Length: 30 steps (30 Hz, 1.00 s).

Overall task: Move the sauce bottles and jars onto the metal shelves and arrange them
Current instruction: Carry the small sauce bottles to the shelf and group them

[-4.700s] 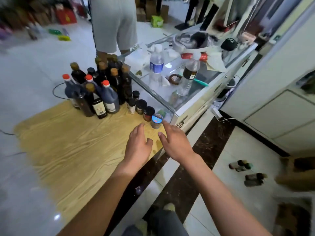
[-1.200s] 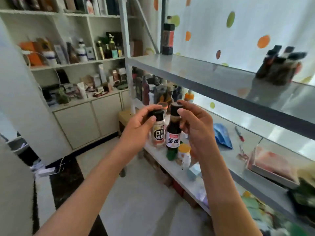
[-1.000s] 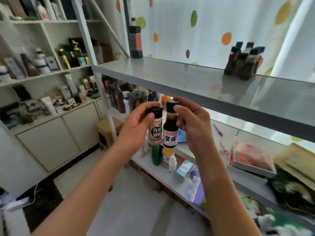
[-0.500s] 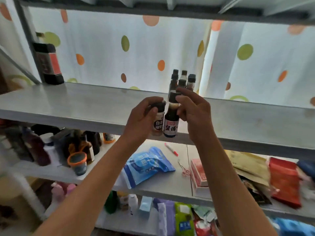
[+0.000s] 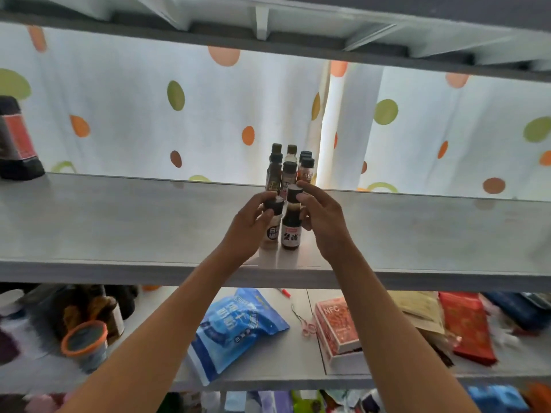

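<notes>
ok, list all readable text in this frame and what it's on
"NFC": red box on the lower shelf.
"白" above a partly hidden character: label of the pale jar in the left hand.
Two large characters on the dark bottle in the right hand: too blurred to read surely.
Blue bag: white characters, blurred.
Back bottles: labels unreadable.

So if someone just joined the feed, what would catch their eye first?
Both hands at centre, setting two small bottles on the grey metal shelf: the left hand grips a pale pepper shaker, the right hand a dark sauce bottle. Just behind stands a cluster of small bottles against the polka-dot curtain.
</notes>
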Each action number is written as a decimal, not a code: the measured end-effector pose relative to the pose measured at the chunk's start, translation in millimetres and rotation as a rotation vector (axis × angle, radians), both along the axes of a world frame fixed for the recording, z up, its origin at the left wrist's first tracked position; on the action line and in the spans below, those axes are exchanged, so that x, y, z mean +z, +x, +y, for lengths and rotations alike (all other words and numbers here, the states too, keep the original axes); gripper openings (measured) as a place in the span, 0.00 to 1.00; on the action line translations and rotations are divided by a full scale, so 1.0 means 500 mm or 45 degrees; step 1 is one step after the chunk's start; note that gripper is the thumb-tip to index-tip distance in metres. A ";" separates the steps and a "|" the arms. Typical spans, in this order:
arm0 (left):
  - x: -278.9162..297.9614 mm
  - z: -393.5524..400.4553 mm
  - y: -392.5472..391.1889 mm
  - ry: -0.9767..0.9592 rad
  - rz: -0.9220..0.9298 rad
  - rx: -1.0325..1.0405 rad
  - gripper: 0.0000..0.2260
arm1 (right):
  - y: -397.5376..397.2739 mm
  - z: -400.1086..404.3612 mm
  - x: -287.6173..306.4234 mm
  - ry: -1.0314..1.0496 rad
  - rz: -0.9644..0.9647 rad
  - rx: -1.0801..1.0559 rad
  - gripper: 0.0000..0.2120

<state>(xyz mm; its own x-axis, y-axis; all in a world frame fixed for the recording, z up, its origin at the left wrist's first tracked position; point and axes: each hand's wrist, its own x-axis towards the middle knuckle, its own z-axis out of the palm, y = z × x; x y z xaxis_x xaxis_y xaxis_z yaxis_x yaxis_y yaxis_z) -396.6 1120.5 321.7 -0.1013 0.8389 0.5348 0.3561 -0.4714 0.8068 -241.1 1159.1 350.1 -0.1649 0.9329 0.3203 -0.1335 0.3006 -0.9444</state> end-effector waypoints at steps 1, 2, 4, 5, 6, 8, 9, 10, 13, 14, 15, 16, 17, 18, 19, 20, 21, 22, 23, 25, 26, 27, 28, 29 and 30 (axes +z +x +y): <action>-0.008 0.002 -0.005 0.007 0.041 -0.017 0.16 | 0.001 0.004 -0.004 0.012 -0.002 0.002 0.13; -0.017 0.003 -0.009 0.012 0.093 -0.048 0.18 | 0.002 0.006 -0.007 0.027 -0.022 0.003 0.14; -0.032 -0.002 -0.010 0.001 0.111 -0.102 0.25 | 0.007 0.011 -0.018 0.053 -0.075 0.021 0.16; -0.036 -0.003 -0.011 -0.006 0.096 -0.090 0.30 | 0.011 0.011 -0.025 0.066 -0.103 0.033 0.17; -0.040 -0.002 -0.012 -0.004 0.122 -0.034 0.35 | 0.015 0.009 -0.034 0.074 -0.140 0.032 0.18; -0.046 0.005 -0.017 -0.002 0.324 0.148 0.40 | 0.024 0.005 -0.059 0.069 -0.227 -0.023 0.21; -0.046 0.008 -0.020 -0.004 0.414 0.221 0.42 | 0.028 0.004 -0.072 0.063 -0.287 -0.063 0.23; -0.047 0.011 -0.023 -0.007 0.457 0.261 0.43 | 0.030 0.003 -0.082 0.067 -0.372 -0.098 0.25; -0.045 0.018 -0.028 0.000 0.411 0.256 0.43 | 0.021 0.009 -0.092 0.136 -0.625 -0.152 0.25; -0.045 0.021 -0.031 -0.007 0.370 0.237 0.43 | 0.017 0.013 -0.090 0.173 -0.671 -0.177 0.24; -0.046 0.024 -0.033 -0.016 0.348 0.227 0.43 | 0.012 0.017 -0.088 0.217 -0.706 -0.204 0.22; -0.047 0.028 -0.035 -0.022 0.343 0.230 0.43 | 0.006 0.024 -0.089 0.259 -0.730 -0.228 0.20; -0.049 0.031 -0.035 -0.032 0.339 0.240 0.44 | 0.001 0.031 -0.092 0.295 -0.746 -0.252 0.18; -0.046 0.036 -0.035 -0.051 0.330 0.249 0.44 | -0.005 0.040 -0.093 0.325 -0.762 -0.279 0.15; -0.040 0.044 -0.035 -0.092 0.326 0.265 0.43 | -0.012 0.052 -0.095 0.352 -0.784 -0.304 0.13; -0.033 0.057 -0.038 -0.149 0.347 0.291 0.39 | -0.019 0.064 -0.095 0.376 -0.807 -0.318 0.13; -0.025 0.074 -0.042 -0.211 0.398 0.331 0.34 | -0.025 0.077 -0.093 0.391 -0.826 -0.320 0.12; -0.019 0.091 -0.047 -0.274 0.452 0.372 0.27 | -0.032 0.089 -0.090 0.391 -0.843 -0.316 0.13; -0.013 0.107 -0.052 -0.323 0.483 0.402 0.23 | -0.039 0.101 -0.085 0.375 -0.860 -0.316 0.14; -0.007 0.138 -0.056 -0.365 0.465 0.429 0.19 | -0.050 0.129 -0.075 0.319 -0.892 -0.333 0.17; -0.005 0.153 -0.056 -0.375 0.448 0.449 0.17 | -0.056 0.143 -0.071 0.286 -0.897 -0.343 0.19; -0.004 0.167 -0.056 -0.393 0.438 0.473 0.16 | -0.061 0.155 -0.068 0.259 -0.898 -0.348 0.20; -0.001 0.182 -0.057 -0.416 0.429 0.488 0.15 | -0.068 0.168 -0.066 0.235 -0.902 -0.354 0.19; 0.002 0.199 -0.057 -0.443 0.413 0.497 0.14 | -0.076 0.181 -0.064 0.220 -0.922 -0.359 0.17; 0.005 0.215 -0.058 -0.470 0.389 0.500 0.13 | -0.085 0.193 -0.063 0.216 -0.962 -0.367 0.15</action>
<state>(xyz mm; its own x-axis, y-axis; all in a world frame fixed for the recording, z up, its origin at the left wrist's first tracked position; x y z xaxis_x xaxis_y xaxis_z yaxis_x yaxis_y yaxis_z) -425.6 1227.9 324.2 -0.3280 0.9053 0.2699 0.6868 0.0323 0.7262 -283.6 1255.4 318.7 -0.1540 0.9205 0.3591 0.6232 0.3725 -0.6876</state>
